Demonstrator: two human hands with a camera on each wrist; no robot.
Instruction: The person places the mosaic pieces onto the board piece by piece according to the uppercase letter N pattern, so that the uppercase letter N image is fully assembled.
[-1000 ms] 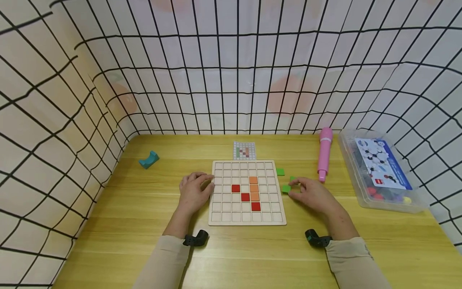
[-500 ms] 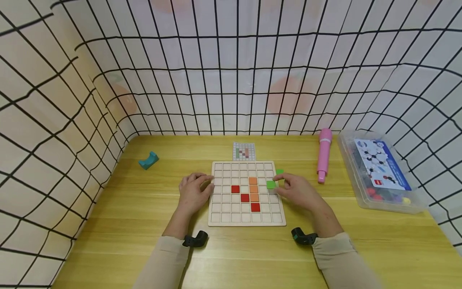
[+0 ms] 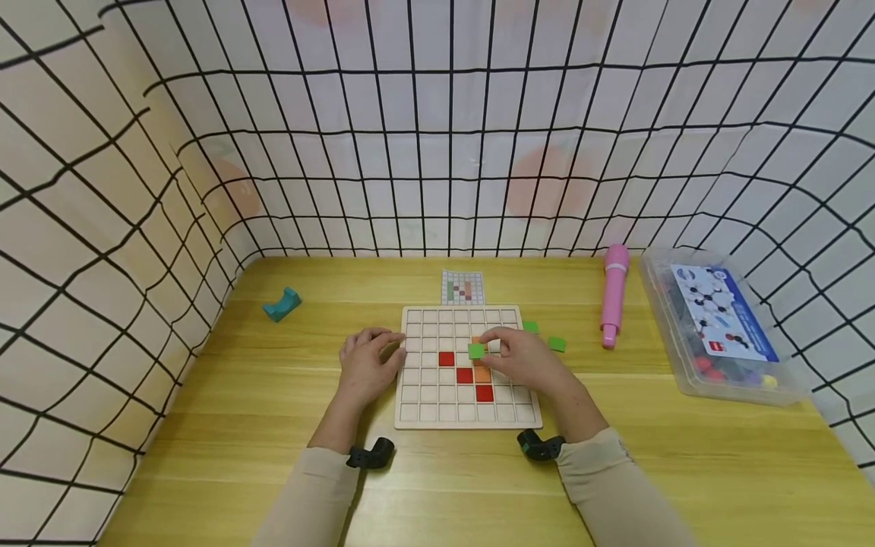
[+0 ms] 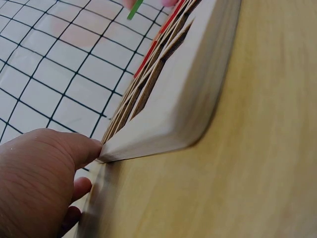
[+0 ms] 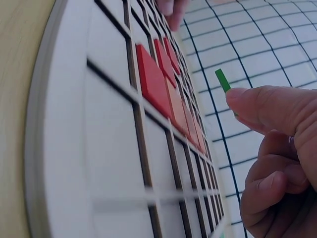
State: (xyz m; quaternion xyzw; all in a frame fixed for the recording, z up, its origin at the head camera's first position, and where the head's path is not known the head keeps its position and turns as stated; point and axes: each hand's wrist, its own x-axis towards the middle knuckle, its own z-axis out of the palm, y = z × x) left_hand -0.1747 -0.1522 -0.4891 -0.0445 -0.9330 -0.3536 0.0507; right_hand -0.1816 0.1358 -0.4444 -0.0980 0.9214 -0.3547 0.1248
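Note:
My right hand (image 3: 525,358) pinches a green square tile (image 3: 476,351) between thumb and fingertip, over the middle of the wooden grid board (image 3: 428,412). The right wrist view shows that green tile (image 5: 223,80) edge-on, raised above the board. On the board lie three red tiles (image 3: 446,358) in a diagonal and a column of orange tiles (image 3: 481,374), partly covered by the right hand. My left hand (image 3: 370,371) rests at the board's left edge; in the left wrist view its thumb (image 4: 84,147) touches the board's side, the other fingers loosely bent below.
Two more green tiles (image 3: 557,344) lie right of the board. A small pattern card (image 3: 462,288) touches its far edge. A pink pen-like stick (image 3: 615,296) and a clear plastic box (image 3: 724,319) lie to the right, a teal curved block (image 3: 282,304) far left. Black wire mesh (image 3: 437,175) surrounds the table.
My right hand has picked up a green tile from the table right of the board and carried it left over the board's middle. The left hand has stayed in place.

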